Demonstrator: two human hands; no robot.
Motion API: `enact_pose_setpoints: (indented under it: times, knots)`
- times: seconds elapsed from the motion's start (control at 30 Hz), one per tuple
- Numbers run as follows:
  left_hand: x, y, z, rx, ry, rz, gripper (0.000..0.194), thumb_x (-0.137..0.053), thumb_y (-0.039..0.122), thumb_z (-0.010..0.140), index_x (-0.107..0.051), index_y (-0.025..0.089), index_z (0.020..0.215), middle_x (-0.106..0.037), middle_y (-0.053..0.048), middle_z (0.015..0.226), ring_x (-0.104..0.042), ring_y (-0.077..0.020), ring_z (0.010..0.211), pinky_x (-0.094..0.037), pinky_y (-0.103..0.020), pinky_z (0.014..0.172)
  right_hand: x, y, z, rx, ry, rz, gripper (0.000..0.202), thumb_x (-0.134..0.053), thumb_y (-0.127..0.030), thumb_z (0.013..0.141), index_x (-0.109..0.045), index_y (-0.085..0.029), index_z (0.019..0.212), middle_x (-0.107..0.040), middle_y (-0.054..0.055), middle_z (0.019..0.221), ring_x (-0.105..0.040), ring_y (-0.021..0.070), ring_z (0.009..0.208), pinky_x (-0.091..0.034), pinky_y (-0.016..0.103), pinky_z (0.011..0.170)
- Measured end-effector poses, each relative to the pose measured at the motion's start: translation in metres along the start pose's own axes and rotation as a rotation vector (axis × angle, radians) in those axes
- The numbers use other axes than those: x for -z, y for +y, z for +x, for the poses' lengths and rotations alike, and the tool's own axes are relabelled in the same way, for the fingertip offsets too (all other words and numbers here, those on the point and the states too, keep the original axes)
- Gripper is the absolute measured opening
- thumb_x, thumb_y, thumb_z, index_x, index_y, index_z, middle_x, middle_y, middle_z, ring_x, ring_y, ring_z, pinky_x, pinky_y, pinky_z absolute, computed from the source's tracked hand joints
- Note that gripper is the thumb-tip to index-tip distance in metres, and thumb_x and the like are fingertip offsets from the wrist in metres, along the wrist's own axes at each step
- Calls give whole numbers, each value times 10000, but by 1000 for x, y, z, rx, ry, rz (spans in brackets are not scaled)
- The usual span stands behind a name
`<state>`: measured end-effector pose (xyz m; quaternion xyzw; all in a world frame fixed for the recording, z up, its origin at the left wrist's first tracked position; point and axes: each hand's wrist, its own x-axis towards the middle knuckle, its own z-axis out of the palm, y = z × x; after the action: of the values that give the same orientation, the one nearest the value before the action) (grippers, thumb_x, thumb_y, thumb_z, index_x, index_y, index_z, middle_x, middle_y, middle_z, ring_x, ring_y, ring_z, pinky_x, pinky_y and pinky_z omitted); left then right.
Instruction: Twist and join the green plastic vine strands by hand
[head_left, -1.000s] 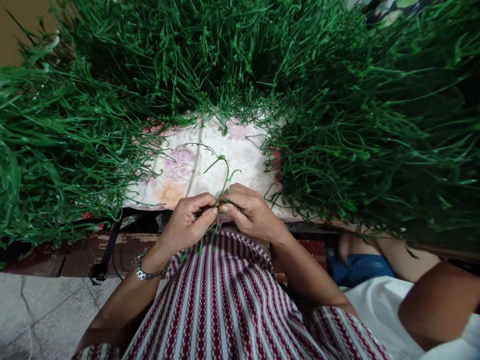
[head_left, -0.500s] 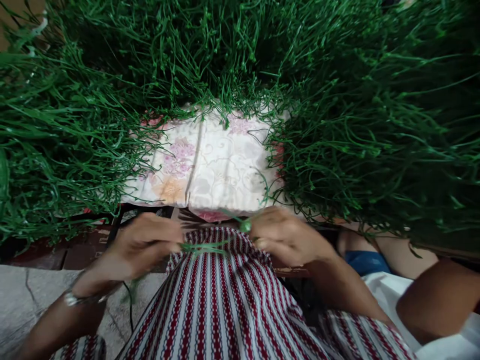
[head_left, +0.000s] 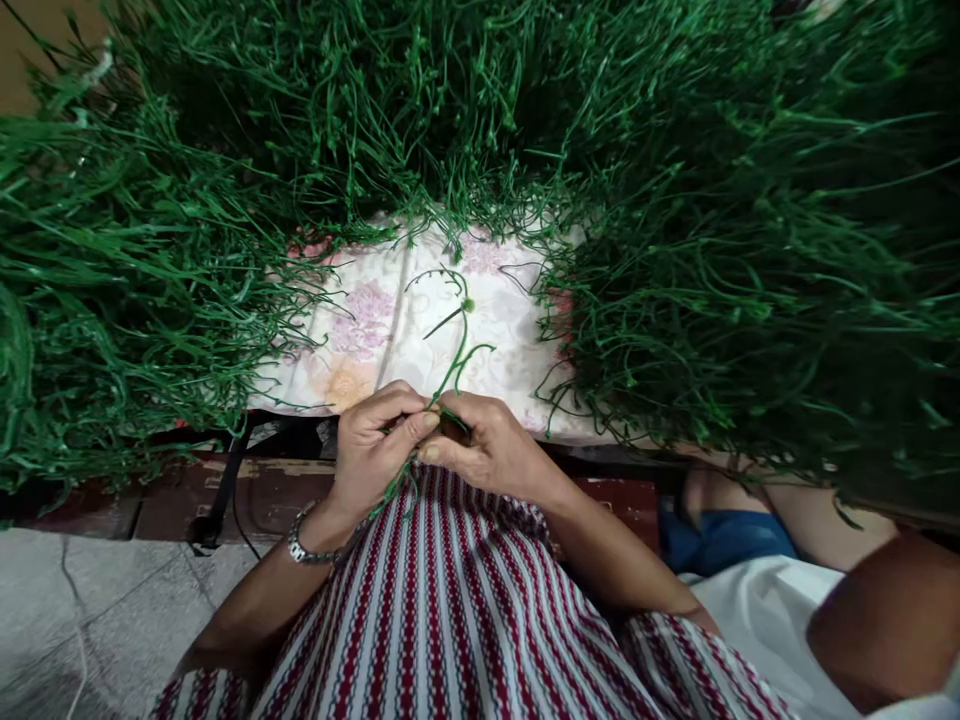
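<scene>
My left hand and my right hand meet at the near edge of a flowered white cloth. Thumb and fingers of both are pinched on thin green stems, at nearly the same spot. The stems' upper ends curl over the cloth and carry a small green bud. Their lower ends hang below my left hand, over the striped garment. Green stalks are heaped around the cloth's left, far and right sides.
Another person's bare arm and legs, with blue and white clothing, are close by at the lower right. A brown wooden edge and a tiled floor with a cable show at the lower left.
My hands were apart and blurred, each closed near green strands; they have come together at the middle. The stems now stretch upward over the cloth.
</scene>
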<state>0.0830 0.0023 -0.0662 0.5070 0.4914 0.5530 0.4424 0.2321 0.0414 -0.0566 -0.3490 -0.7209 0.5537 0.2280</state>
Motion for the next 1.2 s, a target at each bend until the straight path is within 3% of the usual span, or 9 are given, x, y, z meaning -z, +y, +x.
enact_pose_setpoints:
  times: [0.13,0.23,0.43,0.57,0.63,0.9,1.13,1.2]
  knots:
    - [-7,0,-4,-158,62,134,97,-635,82,725,-634,165,674,-510,25,603,-475,-87,574,-372,-215,532,-9,1,-1,-61,-26,330,462,-604,-581,721,-463,-141,701,-357,-45,643,-324,66,602,-283,183,536]
    - [-10,0,-7,-197,89,191,95,-634,76,724,-650,165,696,-514,21,604,-483,-88,569,-377,-220,527,-13,2,-3,-93,4,457,457,-664,-545,683,-442,-146,694,-332,-54,640,-303,59,593,-278,177,532]
    - [-6,-2,-9,96,-33,-146,99,-667,128,716,-645,165,627,-556,18,585,-497,-76,541,-406,-188,500,-5,10,-10,-8,-111,298,311,-579,-415,817,-504,-124,736,-406,-41,651,-369,57,597,-314,180,557]
    - [-6,6,-11,406,17,-499,120,-725,204,660,-642,151,591,-591,14,589,-472,-47,394,-381,-149,350,1,8,-12,110,-235,109,305,-427,-373,914,-566,-118,820,-523,-12,686,-456,58,598,-355,177,568]
    - [-7,11,-13,486,62,-596,122,-755,205,617,-652,145,589,-603,11,572,-471,-43,348,-370,-136,309,0,5,-12,177,-290,121,354,-359,-376,940,-596,-123,871,-592,16,757,-525,65,649,-401,178,612]
    - [-8,22,-21,613,125,-742,207,-803,242,547,-656,102,582,-552,31,448,-419,-24,269,-397,-130,293,-9,5,-14,343,-298,282,316,-357,-289,947,-602,-102,873,-653,68,782,-616,86,735,-488,195,705]
    - [-9,26,-28,668,128,-784,195,-781,216,571,-630,99,610,-571,33,508,-389,-6,276,-371,-125,287,-10,4,-17,311,-354,357,300,-360,-293,943,-581,-105,868,-653,81,802,-623,107,797,-497,231,730]
    - [-6,26,-26,673,113,-788,167,-756,195,596,-619,102,610,-553,39,506,-375,-4,279,-353,-127,289,-11,4,-18,311,-353,388,300,-363,-297,940,-554,-117,793,-618,54,717,-599,93,709,-485,211,666]
